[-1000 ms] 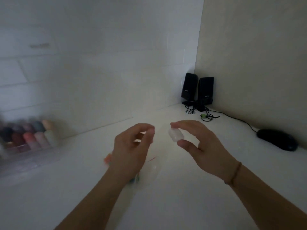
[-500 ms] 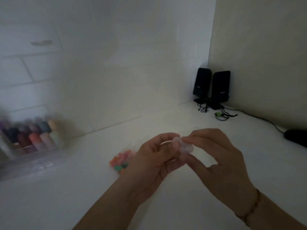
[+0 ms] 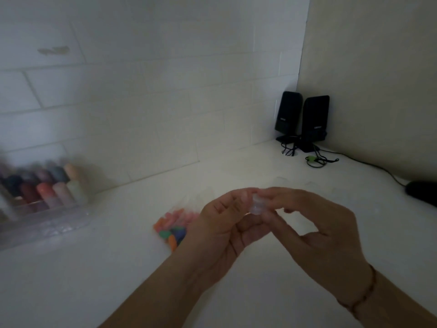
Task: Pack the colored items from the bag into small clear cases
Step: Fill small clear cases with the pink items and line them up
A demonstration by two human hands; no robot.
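Left hand (image 3: 222,229) and right hand (image 3: 314,235) meet at centre frame, raised above the white desk (image 3: 118,275). Both pinch one small clear case (image 3: 257,205) between them: left thumb and fingertips curl onto it from the left, right thumb and forefinger close on it from the right. The case is blurred; whether it is open or closed cannot be told, nor whether anything sits inside. A thin beaded bracelet (image 3: 361,297) circles the right wrist at lower right.

Just left of the left hand, partly hidden behind it, lies the clear bag (image 3: 186,204) on the desk, holding the colored items (image 3: 171,227): orange, pink, green and blue pieces bunched together. The bag's outline is faint.

At the left edge of the frame, well apart from the hands, a clear tray (image 3: 45,221) against the tiled wall holds two rows of upright small bottles (image 3: 49,185) in mixed colours, out of focus.

In the upper right, at the wall corner, two black speakers (image 3: 302,117) stand side by side, with tangled cables (image 3: 316,157) in front. A black mouse (image 3: 423,192) rests at the right edge.
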